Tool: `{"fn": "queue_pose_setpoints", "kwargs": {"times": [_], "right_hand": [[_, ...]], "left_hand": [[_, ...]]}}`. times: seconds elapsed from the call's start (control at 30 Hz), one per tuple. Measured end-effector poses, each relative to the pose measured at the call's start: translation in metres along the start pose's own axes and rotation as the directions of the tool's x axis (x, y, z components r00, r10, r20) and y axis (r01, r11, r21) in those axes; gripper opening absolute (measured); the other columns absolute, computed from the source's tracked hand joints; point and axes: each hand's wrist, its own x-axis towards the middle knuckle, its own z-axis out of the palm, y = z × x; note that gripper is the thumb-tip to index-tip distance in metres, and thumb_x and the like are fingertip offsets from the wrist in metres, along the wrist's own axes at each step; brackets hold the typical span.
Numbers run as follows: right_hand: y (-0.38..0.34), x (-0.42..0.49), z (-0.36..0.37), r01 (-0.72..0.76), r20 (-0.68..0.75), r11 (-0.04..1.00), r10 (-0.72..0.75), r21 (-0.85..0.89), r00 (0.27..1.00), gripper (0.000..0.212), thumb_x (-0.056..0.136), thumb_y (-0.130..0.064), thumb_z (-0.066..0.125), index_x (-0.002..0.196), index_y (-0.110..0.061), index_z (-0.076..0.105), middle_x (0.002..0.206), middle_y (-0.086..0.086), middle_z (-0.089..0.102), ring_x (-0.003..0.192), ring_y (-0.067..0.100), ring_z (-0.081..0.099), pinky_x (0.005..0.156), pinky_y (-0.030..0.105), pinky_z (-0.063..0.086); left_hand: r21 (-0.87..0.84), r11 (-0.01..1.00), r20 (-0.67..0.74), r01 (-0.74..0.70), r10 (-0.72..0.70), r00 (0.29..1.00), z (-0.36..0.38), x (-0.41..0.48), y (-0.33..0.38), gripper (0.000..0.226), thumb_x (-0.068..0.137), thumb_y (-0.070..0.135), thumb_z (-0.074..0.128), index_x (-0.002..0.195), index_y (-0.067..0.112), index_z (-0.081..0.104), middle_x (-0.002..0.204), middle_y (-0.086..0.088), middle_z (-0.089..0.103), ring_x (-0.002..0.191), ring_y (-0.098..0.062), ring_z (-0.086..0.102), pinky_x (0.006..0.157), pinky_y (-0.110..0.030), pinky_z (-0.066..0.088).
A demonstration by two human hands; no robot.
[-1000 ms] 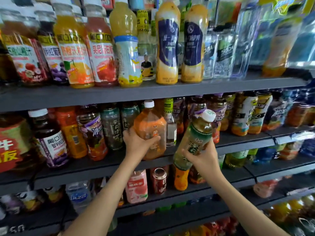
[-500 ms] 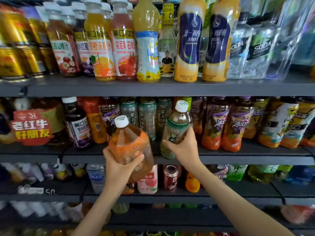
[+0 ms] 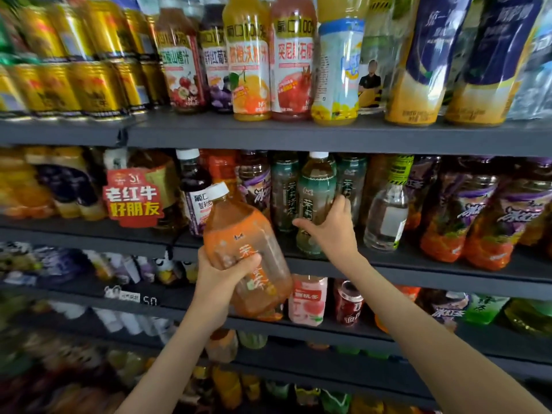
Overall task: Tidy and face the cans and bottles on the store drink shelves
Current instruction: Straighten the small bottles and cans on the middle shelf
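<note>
My left hand [image 3: 219,277] grips an orange-labelled tea bottle [image 3: 243,246] with a white cap, tilted left and held in front of the second shelf [image 3: 433,271]. My right hand [image 3: 331,231] holds a green-labelled tea bottle [image 3: 315,192] with a white cap, upright at the front of that shelf among similar green bottles [image 3: 283,192]. Thumb and fingers wrap its lower body.
Gold cans [image 3: 74,82] and tall juice bottles [image 3: 251,61] fill the top shelf. A red promo sign [image 3: 133,198] hangs at the second shelf's left. A clear bottle [image 3: 386,210] and purple-orange iced tea bottles [image 3: 472,216] stand to the right. A pink bottle [image 3: 307,300] and red can [image 3: 348,303] sit below.
The left hand drew the orange bottle off the shelf, down and leftward, tilting it. The right hand carried the green bottle up into the row and set it upright. The view shifted left.
</note>
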Motion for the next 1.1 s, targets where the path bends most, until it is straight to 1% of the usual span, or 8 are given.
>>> {"fn": "queue_pose_setpoints", "kwargs": {"times": [0.1, 0.2, 0.37, 0.5, 0.57, 0.7, 0.87, 1.1], "right_hand": [[-0.001, -0.015, 0.003, 0.063, -0.09, 0.998, -0.064, -0.012, 0.994, 0.096, 0.071, -0.032, 0.081, 0.14, 0.005, 0.025, 0.136, 0.021, 0.035, 0.128, 0.031, 0.033, 0.104, 0.033, 0.032], [-0.005, -0.047, 0.0, 0.176, -0.206, 0.984, -0.173, -0.007, 0.963, 0.081, 0.078, -0.029, 0.075, 0.138, 0.002, 0.03, 0.129, 0.015, 0.04, 0.119, 0.021, 0.037, 0.098, 0.018, 0.03], [-0.032, -0.103, -0.011, -0.035, 0.237, 0.964, -0.029, 0.263, 0.971, 0.049, 0.078, -0.052, 0.057, 0.117, -0.023, 0.051, 0.104, -0.009, 0.061, 0.096, 0.003, 0.06, 0.08, 0.02, 0.052], [-0.039, -0.138, -0.006, -0.107, 0.248, 0.984, 0.07, 0.14, 0.966, 0.061, 0.073, -0.055, 0.069, 0.122, -0.026, 0.046, 0.109, -0.01, 0.06, 0.099, 0.004, 0.057, 0.083, 0.022, 0.049], [-0.043, -0.156, -0.001, -0.178, 0.297, 0.98, 0.144, 0.092, 0.944, 0.08, 0.065, -0.06, 0.072, 0.128, -0.023, 0.04, 0.118, -0.007, 0.055, 0.108, 0.009, 0.054, 0.09, 0.028, 0.048], [-0.063, -0.206, 0.013, -0.314, 0.376, 0.944, 0.255, 0.105, 0.891, 0.122, 0.05, -0.061, 0.08, 0.144, -0.02, 0.013, 0.14, 0.001, 0.031, 0.129, 0.019, 0.038, 0.1, 0.03, 0.039], [-0.067, -0.263, 0.035, -0.428, 0.368, 0.884, 0.34, 0.187, 0.865, 0.119, 0.058, -0.044, 0.087, 0.145, -0.024, 0.008, 0.139, 0.003, 0.027, 0.127, 0.02, 0.035, 0.094, 0.029, 0.038], [-0.05, -0.315, 0.069, -0.516, 0.378, 0.826, 0.414, 0.226, 0.828, 0.105, 0.062, -0.037, 0.086, 0.14, -0.024, 0.017, 0.134, 0.004, 0.035, 0.123, 0.021, 0.042, 0.093, 0.035, 0.045]], "left_hand": [[-0.024, 0.998, 0.104, 0.053, -0.051, 0.993, -0.001, 0.0, 0.003, 0.106, 0.039, 0.036, 0.092, 0.133, 0.021, 0.043, 0.118, -0.004, 0.064, 0.1, -0.016, 0.066, 0.073, -0.03, 0.054], [0.013, 0.996, 0.186, 0.083, -0.084, 0.979, -0.003, -0.002, 0.001, 0.091, 0.048, 0.027, 0.083, 0.131, 0.02, 0.045, 0.114, -0.001, 0.066, 0.092, -0.01, 0.068, 0.061, -0.02, 0.054], [0.166, 0.981, 0.261, 0.1, -0.141, 0.955, -0.008, -0.009, -0.012, 0.09, 0.046, 0.035, 0.093, 0.121, 0.026, 0.044, 0.113, -0.001, 0.065, 0.098, -0.015, 0.067, 0.079, -0.038, 0.057], [0.25, 0.966, 0.254, 0.067, -0.132, 0.958, -0.017, -0.031, -0.018, 0.093, 0.037, 0.044, 0.092, 0.113, 0.031, 0.039, 0.108, 0.006, 0.062, 0.097, -0.011, 0.064, 0.087, -0.04, 0.053], [0.307, 0.952, 0.261, 0.002, -0.086, 0.962, -0.024, -0.047, -0.019, 0.1, 0.032, 0.048, 0.087, 0.115, 0.03, 0.035, 0.105, 0.013, 0.058, 0.092, -0.001, 0.06, 0.081, -0.023, 0.052], [0.462, 0.876, 0.271, -0.138, 0.009, 0.963, -0.042, -0.09, -0.029, 0.076, 0.062, 0.028, 0.087, 0.108, 0.023, 0.027, 0.097, 0.023, 0.04, 0.08, 0.012, 0.042, 0.06, -0.001, 0.041], [0.513, 0.829, 0.33, -0.221, 0.047, 0.943, -0.078, -0.129, -0.064, 0.067, 0.062, 0.055, 0.079, 0.109, 0.029, 0.04, 0.107, 0.016, 0.048, 0.096, 0.003, 0.052, 0.074, -0.008, 0.045], [0.489, 0.872, 0.473, -0.037, -0.229, 0.851, -0.141, -0.158, -0.08, 0.088, 0.067, 0.03, 0.085, 0.126, 0.031, 0.02, 0.119, 0.02, 0.043, 0.11, 0.004, 0.048, 0.08, -0.008, 0.045]]}}
